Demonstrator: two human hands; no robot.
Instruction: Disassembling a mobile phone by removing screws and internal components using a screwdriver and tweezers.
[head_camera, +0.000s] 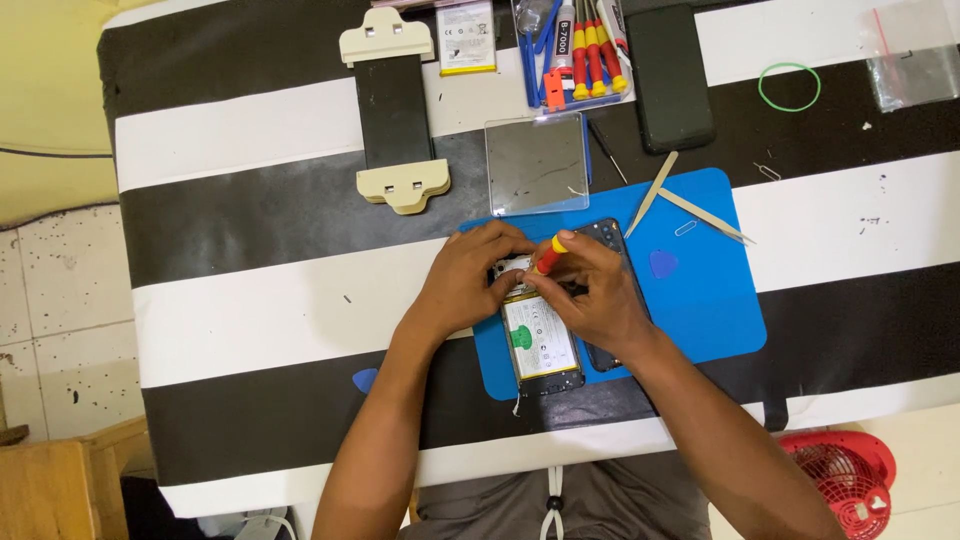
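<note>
**Both hands on an opened phone, screwdriver at its top end**

The opened phone (541, 340) lies back-up on a blue mat (710, 310), in the middle of the striped surface (250, 300), its white battery label and green tab exposed. The right hand (595, 290) is closed around a small red-and-yellow screwdriver (548, 255), pinched near the tip end and angled down toward the phone's upper part; a low grip like this looks meant for fine control. The left hand (465, 285) is curled over the phone's top left corner, fingers pressing on it, likely bracing it so it does not slide. Whether it also grips some small part, cannot tell; the fingers hide the contact.

A dark back cover (612, 236) sits partly under the right hand, touching the phone's right side.

Around it:
- a clear glass panel (537, 163) just above the mat's top edge
- two pale pry sticks (680, 200) crossing on the mat's upper right
- a blue pick (663, 264) on the mat near the right hand, another blue pick (365, 379) off to the lower left
- a cream-ended clamp holder (392, 110) farther up left
- a tool set (585, 50) with red-yellow drivers at the top
- a black phone (668, 75) beside it
- a green rubber band (789, 86) and a clear bag (915, 60) far right
- a red fan (845, 480) below the surface edge

Nothing crowds the hands; the hands themselves block the view of the screw area.
</note>
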